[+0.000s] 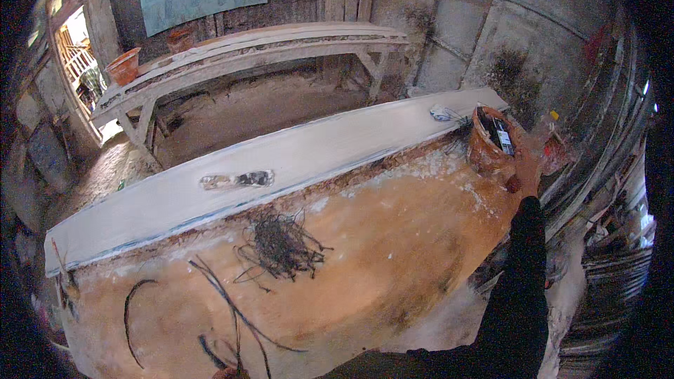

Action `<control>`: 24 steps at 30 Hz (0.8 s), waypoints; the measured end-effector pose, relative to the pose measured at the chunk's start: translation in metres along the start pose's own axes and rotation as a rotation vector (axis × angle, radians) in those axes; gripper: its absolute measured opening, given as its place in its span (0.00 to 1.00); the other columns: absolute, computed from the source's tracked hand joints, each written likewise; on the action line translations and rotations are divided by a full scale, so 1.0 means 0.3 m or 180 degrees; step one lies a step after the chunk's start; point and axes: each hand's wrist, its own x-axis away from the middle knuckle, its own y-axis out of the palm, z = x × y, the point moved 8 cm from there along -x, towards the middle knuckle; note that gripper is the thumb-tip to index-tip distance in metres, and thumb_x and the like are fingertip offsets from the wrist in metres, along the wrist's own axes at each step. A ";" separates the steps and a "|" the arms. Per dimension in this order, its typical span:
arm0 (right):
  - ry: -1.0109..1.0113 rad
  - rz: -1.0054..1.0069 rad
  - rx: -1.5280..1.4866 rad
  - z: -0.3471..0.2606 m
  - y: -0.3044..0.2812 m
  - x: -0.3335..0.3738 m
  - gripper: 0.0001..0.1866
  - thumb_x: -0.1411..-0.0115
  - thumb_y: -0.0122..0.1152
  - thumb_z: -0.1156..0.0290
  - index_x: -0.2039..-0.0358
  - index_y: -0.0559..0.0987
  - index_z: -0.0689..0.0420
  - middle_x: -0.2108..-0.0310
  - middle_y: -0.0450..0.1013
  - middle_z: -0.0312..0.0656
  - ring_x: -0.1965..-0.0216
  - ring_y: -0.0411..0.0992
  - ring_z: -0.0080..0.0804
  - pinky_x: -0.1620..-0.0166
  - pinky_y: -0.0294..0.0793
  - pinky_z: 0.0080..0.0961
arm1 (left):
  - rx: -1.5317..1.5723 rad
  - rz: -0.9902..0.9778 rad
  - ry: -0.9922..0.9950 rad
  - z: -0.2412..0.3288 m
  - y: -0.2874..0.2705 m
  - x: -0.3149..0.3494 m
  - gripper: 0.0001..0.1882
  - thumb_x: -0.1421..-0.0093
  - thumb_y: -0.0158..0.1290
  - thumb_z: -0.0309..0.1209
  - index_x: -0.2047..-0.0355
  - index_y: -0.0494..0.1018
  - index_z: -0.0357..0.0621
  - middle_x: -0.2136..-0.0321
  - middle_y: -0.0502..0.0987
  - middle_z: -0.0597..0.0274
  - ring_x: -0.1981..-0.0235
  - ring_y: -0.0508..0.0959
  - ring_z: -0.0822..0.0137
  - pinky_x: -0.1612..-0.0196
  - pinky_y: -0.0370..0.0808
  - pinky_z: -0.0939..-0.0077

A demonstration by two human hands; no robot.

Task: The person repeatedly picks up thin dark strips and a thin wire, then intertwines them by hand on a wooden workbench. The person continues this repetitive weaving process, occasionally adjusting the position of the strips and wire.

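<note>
At the table's far right end, my right hand (528, 165) lies against the side of an orange-brown clay pot (484, 147), its fingers closed along the wall near the rim. A dark object with a pale label (504, 139) sits inside the pot. At the lower edge, only a bit of my left hand (230, 373) shows, closed around dark, thin strips (237, 319); most of its fingers are cut off. Left of these strips lies a single curved dark strip (128, 323). A tangled heap of black wire-like strands (279, 242) rests mid-table.
The worn brown tabletop (393, 238) has a long white board (337, 142) along its far side, with an oblong cutout or object (237, 179) and a crumpled pale piece (441, 114) on it. Behind stands a long bench (253, 49) with an orange pot (124, 67). Long strips (597, 154) lean at right.
</note>
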 end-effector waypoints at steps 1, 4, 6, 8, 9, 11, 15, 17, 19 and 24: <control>0.0090 0.0016 0.0005 0.022 0.020 -0.032 0.21 0.43 0.44 0.59 0.53 0.65 0.57 0.50 0.59 0.47 0.51 0.61 0.41 0.53 0.63 0.37 | -0.0133 -0.0117 -0.0060 0.007 0.014 -0.010 0.14 0.51 0.50 0.38 0.78 0.69 0.38 0.86 0.68 0.56 0.82 0.68 0.58 0.76 0.67 0.67; 0.0331 0.0079 -0.0021 0.027 0.061 -0.094 0.20 0.43 0.44 0.59 0.53 0.65 0.57 0.50 0.60 0.47 0.51 0.61 0.40 0.53 0.62 0.37 | 0.0982 0.0655 -0.0328 0.051 -0.022 -0.021 0.12 0.50 0.50 0.37 0.77 0.70 0.39 0.82 0.71 0.56 0.81 0.69 0.61 0.76 0.66 0.68; 0.0436 0.0168 -0.0086 0.014 0.071 -0.122 0.20 0.43 0.44 0.59 0.53 0.65 0.57 0.50 0.60 0.47 0.51 0.61 0.40 0.53 0.62 0.37 | 0.3056 0.0652 -0.2169 -0.215 0.129 0.087 0.12 0.50 0.51 0.37 0.73 0.71 0.39 0.77 0.73 0.57 0.77 0.71 0.62 0.74 0.67 0.71; 0.0537 0.0241 -0.0094 -0.002 0.081 -0.143 0.20 0.43 0.44 0.59 0.53 0.65 0.57 0.50 0.60 0.47 0.51 0.61 0.40 0.53 0.62 0.37 | 0.2230 0.0620 -0.1531 -0.146 0.086 0.055 0.11 0.51 0.52 0.34 0.72 0.70 0.40 0.77 0.72 0.58 0.76 0.71 0.63 0.72 0.68 0.72; 0.0583 0.0301 -0.0123 -0.009 0.081 -0.157 0.20 0.43 0.44 0.59 0.53 0.65 0.57 0.50 0.60 0.47 0.51 0.61 0.40 0.53 0.62 0.37 | 0.1840 0.0648 -0.1197 -0.112 0.063 0.046 0.11 0.51 0.53 0.33 0.71 0.69 0.40 0.77 0.72 0.58 0.76 0.71 0.63 0.71 0.68 0.73; 0.0653 0.0396 -0.0158 -0.021 0.082 -0.175 0.20 0.43 0.44 0.59 0.53 0.65 0.57 0.50 0.60 0.47 0.51 0.61 0.40 0.52 0.62 0.37 | 0.1398 0.0734 -0.0762 -0.064 0.035 0.038 0.11 0.52 0.54 0.30 0.70 0.68 0.40 0.77 0.71 0.59 0.75 0.71 0.63 0.69 0.69 0.74; 0.0753 0.0592 -0.0170 -0.030 0.079 -0.223 0.20 0.43 0.44 0.59 0.53 0.65 0.57 0.50 0.60 0.47 0.51 0.61 0.40 0.52 0.62 0.36 | 0.1842 0.0973 -0.1190 -0.162 0.026 0.066 0.12 0.54 0.55 0.27 0.69 0.65 0.41 0.78 0.70 0.60 0.74 0.72 0.65 0.69 0.69 0.77; 0.0784 0.0658 -0.0185 -0.033 0.088 -0.246 0.20 0.43 0.44 0.59 0.53 0.65 0.57 0.50 0.60 0.47 0.51 0.61 0.40 0.52 0.62 0.36 | 0.3026 0.1167 -0.2331 -0.340 0.084 0.141 0.12 0.55 0.55 0.28 0.69 0.66 0.43 0.79 0.69 0.62 0.75 0.71 0.67 0.72 0.69 0.79; 0.0793 0.0746 -0.0224 -0.044 0.081 -0.270 0.20 0.43 0.44 0.59 0.53 0.65 0.57 0.50 0.60 0.47 0.51 0.60 0.40 0.52 0.62 0.36 | 0.4230 0.1391 -0.3474 -0.430 0.158 0.231 0.12 0.55 0.55 0.30 0.70 0.66 0.45 0.81 0.68 0.63 0.76 0.71 0.68 0.75 0.68 0.81; 0.0766 0.0932 -0.0242 -0.078 0.085 -0.326 0.20 0.43 0.45 0.60 0.53 0.65 0.57 0.50 0.60 0.47 0.51 0.60 0.40 0.52 0.62 0.36 | 0.2053 0.0862 -0.1964 -0.230 0.069 0.100 0.10 0.53 0.53 0.30 0.70 0.68 0.41 0.77 0.70 0.60 0.74 0.71 0.65 0.71 0.68 0.79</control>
